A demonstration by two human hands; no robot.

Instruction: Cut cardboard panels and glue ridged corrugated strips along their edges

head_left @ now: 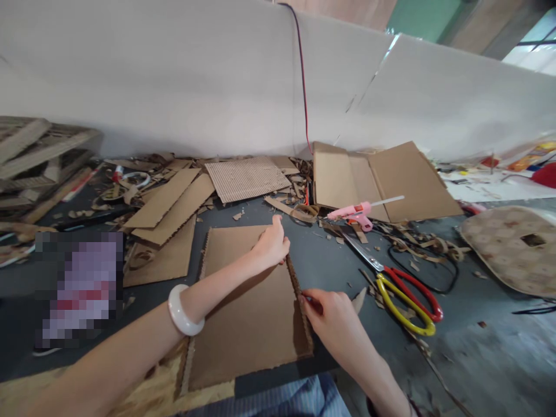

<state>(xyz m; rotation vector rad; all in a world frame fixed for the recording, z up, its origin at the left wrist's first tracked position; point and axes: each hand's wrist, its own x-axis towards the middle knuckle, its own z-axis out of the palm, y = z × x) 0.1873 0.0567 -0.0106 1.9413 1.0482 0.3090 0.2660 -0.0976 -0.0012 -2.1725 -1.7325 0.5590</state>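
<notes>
**Two hands on one cardboard sheet**

Nearest, low down: a cardboard sheet (252,330), flat on the dark table (330,255), long way running from near to far. Right under the left fingers, and just to the left of the right fingers.

Next, the right hand (336,315). Fingers curled in tight, pinching a small dark thing (306,299) at the tips. Too small to tell what kind of tool. Tips touching the rough right edge of the sheet, about halfway along it.

A bit farther, the left hand (271,246), reaching across the sheet from the left. Fingers bent loosely, thumb up, nothing held inside. Just pressing down on the sheet, close to its far right corner. A white bangle (185,313) on that wrist.

Both hands at the same right edge: right one nearer, left one farther.

Near the right fingers, off to their right: scissors (403,295) with red and yellow handles, blades pointing far and left.

Past the left fingers, far and to their right: a pink glue gun (354,214), and behind it brown box flaps (391,174).

Far and left of the left fingers: loose cardboard pieces (169,208) and a ribbed piece (245,176).

Farthest of all: a white wall board (174,75), with a red wire (303,87) hanging down it.
</notes>
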